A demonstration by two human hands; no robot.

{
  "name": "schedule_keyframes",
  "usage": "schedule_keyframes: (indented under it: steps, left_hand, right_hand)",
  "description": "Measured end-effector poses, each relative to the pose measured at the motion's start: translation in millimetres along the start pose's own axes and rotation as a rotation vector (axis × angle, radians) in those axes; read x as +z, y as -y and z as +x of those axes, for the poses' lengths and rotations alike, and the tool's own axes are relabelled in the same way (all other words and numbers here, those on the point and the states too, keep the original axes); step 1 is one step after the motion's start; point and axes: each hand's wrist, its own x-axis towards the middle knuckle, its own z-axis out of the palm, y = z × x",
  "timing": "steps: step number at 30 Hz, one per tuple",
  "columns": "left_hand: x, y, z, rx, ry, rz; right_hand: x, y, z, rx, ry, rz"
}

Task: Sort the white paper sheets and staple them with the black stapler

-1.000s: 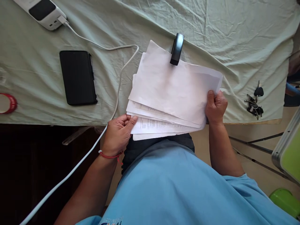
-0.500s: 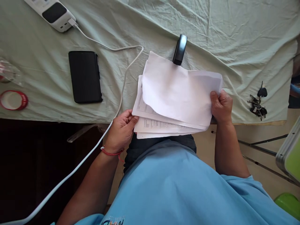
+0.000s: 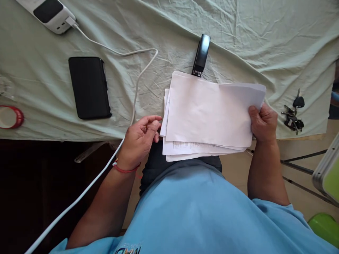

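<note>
Paper stack (image 3: 209, 113) in right hand (image 3: 263, 123) (left hand (image 3: 140, 139) beside)

The right hand (image 3: 263, 123) pinches the right edge of a loose stack of papers (image 3: 209, 113), thumb on top. The stack hangs half over the near edge of the desk (image 3: 169, 28), which is covered by a pale green cloth (image 3: 265, 42). The left hand (image 3: 139, 141), a red string at its wrist, hovers open just beside the papers' left edge, its grip loose. A black stapler (image 3: 201, 54) lies just beyond the papers' far edge. A black phone (image 3: 89, 87) lies left, beside a white cable (image 3: 132, 106) running from a power strip (image 3: 49, 14). Keys (image 3: 292, 114) lie right of the stack. A red-rimmed lid (image 3: 9, 116) sits far left.
</note>
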Motion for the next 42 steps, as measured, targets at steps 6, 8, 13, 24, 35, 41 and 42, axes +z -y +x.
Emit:
schedule_keyframes:
  steps: [6,8,13,24,35,41,42]
  left_hand:
    - [10.2,-11,26,0.140,-0.043,0.496]
    - [12.8,-15,29,0.172,-0.085,0.633]
    - [17.1,-9,38,0.241,-0.145,0.522]
    - [8.1,23,48,0.373,-0.087,0.209]
    - [11.3,21,49,0.495,-0.164,0.320]
    - [16.0,29,51,0.576,-0.233,0.296]
    - [16.8,31,52,0.583,-0.250,0.292]
  right_hand:
    - [19,-1,0,-0.083,-0.150,-0.083]
    - [23,-3,-2,-0.101,-0.195,-0.128]
    - [27,-5,-4,-0.109,-0.206,-0.160]
    - [28,-6,-3,-0.121,-0.197,-0.152]
    - [29,-4,-3,-0.082,-0.244,-0.184]
    - [31,0,-3,-0.075,-0.245,-0.260]
    - [31,0,-3,-0.072,-0.241,-0.268]
